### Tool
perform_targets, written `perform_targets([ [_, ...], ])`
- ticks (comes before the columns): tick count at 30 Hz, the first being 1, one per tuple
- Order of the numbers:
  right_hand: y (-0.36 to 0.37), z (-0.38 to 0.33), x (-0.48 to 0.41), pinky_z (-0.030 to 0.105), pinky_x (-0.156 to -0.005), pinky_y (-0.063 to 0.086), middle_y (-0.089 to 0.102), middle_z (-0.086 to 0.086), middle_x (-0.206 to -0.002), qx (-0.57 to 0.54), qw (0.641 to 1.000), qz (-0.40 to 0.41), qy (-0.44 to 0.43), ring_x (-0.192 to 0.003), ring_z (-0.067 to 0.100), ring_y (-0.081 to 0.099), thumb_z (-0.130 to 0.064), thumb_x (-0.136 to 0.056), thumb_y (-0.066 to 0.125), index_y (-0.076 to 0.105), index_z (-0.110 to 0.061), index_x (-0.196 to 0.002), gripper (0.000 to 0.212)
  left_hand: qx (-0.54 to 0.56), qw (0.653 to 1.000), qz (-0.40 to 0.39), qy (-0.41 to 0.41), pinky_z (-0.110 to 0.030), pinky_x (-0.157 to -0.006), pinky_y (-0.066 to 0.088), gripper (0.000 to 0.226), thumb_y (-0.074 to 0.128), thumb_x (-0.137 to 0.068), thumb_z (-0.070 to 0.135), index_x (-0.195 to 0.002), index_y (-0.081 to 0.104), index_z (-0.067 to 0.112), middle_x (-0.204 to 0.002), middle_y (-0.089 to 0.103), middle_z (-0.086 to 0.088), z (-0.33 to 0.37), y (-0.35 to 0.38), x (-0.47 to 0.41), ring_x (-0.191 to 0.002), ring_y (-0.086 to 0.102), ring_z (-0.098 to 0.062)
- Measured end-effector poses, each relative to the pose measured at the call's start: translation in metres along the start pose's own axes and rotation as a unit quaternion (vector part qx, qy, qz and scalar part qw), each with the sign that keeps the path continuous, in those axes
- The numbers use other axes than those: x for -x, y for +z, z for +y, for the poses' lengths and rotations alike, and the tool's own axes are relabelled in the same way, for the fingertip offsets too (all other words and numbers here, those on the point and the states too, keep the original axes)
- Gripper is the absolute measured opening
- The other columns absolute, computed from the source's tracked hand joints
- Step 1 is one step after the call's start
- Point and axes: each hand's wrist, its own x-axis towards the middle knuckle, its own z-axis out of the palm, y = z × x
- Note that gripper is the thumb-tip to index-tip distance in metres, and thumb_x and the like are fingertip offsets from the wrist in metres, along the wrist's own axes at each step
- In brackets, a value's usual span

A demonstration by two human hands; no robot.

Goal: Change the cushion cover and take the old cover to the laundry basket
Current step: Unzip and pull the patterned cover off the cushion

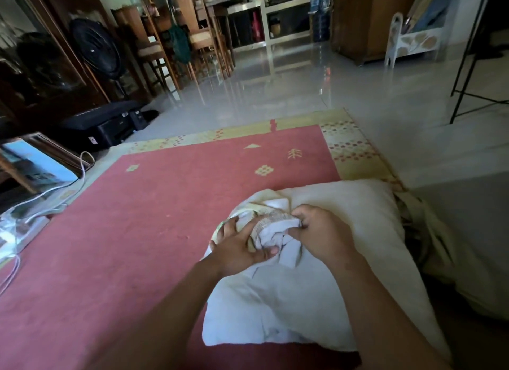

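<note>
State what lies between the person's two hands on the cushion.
A bunched fold of the cover, gripped by left hand and right hand, atop the cushion; seen in the head view.

Cushion (344, 273): off-white, plump, rumpled, lies flat on the red rug (124, 232) right in front of us. Cover (275, 229): pale cloth w/ a woven-looking band along its edge, bunched over the cushion's far-left corner, pinched btw. our left hand (237, 248) & right hand (322, 234).
</note>
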Motion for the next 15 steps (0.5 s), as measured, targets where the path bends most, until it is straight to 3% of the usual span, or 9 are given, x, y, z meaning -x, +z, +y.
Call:
perform_targets([
  [4, -0.006, 0.004, -0.007, 0.038, -0.101, 0.046, 0.071, -0.011, -0.098, -0.003, 0.999, -0.009, 0.035, -0.103, 0.014, 0.065, -0.043, -0.078, 0.07, 0.056, -0.036, -0.12, 0.045, 0.006, 1.0, -0.008, 0.007, -0.058, -0.12, 0.019, 0.127, 0.057, -0.038, 0.102, -0.147, 0.005, 0.062, -0.167, 0.006, 0.0, -0.001, 0.01, -0.027, -0.154, 0.001, -0.027],
  [7, -0.009, 0.002, -0.009, 0.056, -0.116, 0.018, 0.065, -0.009, -0.117, 0.066, 0.996, -0.042, 0.041, -0.12, 0.017, 0.056, -0.052, -0.08, 0.063, 0.048, -0.04, -0.127, 0.051, -0.016, 0.999, 0.032, 0.004, -0.056, -0.113, 0.035, 0.129, 0.051, -0.031, 0.106, -0.145, 0.01, 0.063, -0.159, 0.032, -0.005, 0.0, 0.025, -0.042, -0.145, 0.03, -0.032],
  [9, -0.007, 0.001, -0.009, 0.061, -0.115, 0.015, 0.057, -0.002, -0.129, 0.09, 0.991, -0.086, 0.046, -0.128, 0.023, 0.048, -0.059, -0.079, 0.062, 0.043, -0.04, -0.132, 0.059, -0.002, 0.998, 0.057, 0.021, -0.05, -0.105, 0.045, 0.12, 0.056, -0.039, 0.102, -0.144, 0.017, 0.06, -0.145, 0.048, -0.004, -0.004, 0.032, -0.046, -0.13, 0.048, -0.03],
  [12, -0.002, 0.003, -0.008, 0.063, -0.114, 0.014, 0.045, 0.004, -0.141, 0.128, 0.983, -0.122, 0.043, -0.137, 0.029, 0.034, -0.068, -0.077, 0.062, 0.041, -0.04, -0.138, 0.07, 0.087, 0.988, 0.103, 0.077, -0.037, -0.089, 0.054, 0.085, 0.08, -0.064, 0.063, -0.138, 0.04, 0.048, -0.118, 0.068, 0.005, -0.015, 0.03, -0.05, -0.11, 0.064, -0.02],
  [15, 0.001, 0.006, -0.008, 0.063, -0.115, 0.012, 0.04, 0.004, -0.145, 0.123, 0.985, -0.115, 0.047, -0.139, 0.029, 0.028, -0.066, -0.079, 0.062, 0.04, -0.041, -0.138, 0.068, 0.128, 0.976, 0.155, 0.08, -0.029, -0.075, 0.051, 0.056, 0.082, -0.075, 0.032, -0.124, 0.054, 0.039, -0.097, 0.072, 0.014, -0.027, 0.016, -0.048, -0.094, 0.071, -0.016],
])
